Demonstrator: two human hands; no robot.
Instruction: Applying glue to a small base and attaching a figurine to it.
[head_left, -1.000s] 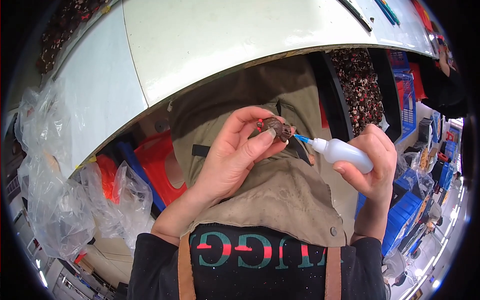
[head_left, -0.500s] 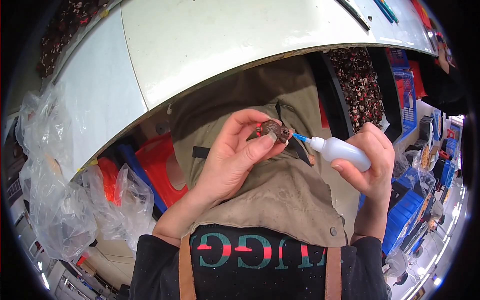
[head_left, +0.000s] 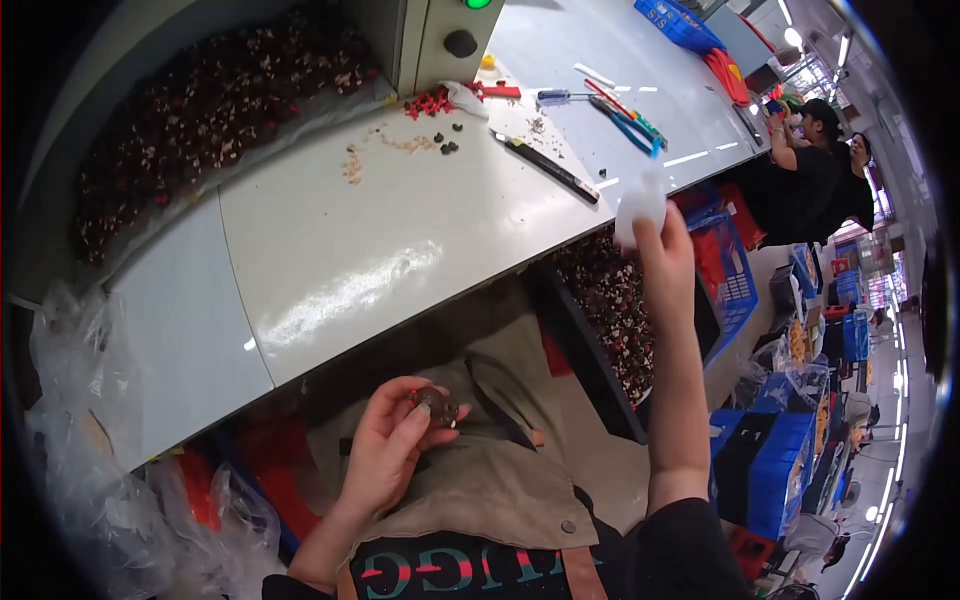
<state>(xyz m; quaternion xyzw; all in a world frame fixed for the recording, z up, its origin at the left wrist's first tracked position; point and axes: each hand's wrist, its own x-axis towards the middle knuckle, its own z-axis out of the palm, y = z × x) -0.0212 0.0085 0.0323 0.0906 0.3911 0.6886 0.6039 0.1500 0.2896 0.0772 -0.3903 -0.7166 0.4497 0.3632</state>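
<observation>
Over my apron, my left hand is closed around a small dark brown figurine with a bit of red on it; the fingers cover part of it. My right hand is raised at the table's right edge and grips a white squeeze bottle, smeared by motion. On the white table, a black pen-shaped tool and pliers with blue handles lie nearest to the bottle. Small red parts, beige bits and dark pieces lie farther left.
A large heap of brown figurines fills the far left. Below the table's right edge stands a black tray holding more of them. Blue crates stand at the right, and plastic bags hang at the left. Two people are at the far right.
My right hand has carried the bottle away from the figurine, up to the table's right edge. My left hand still holds the figurine. The view has shifted, showing more of the table.
</observation>
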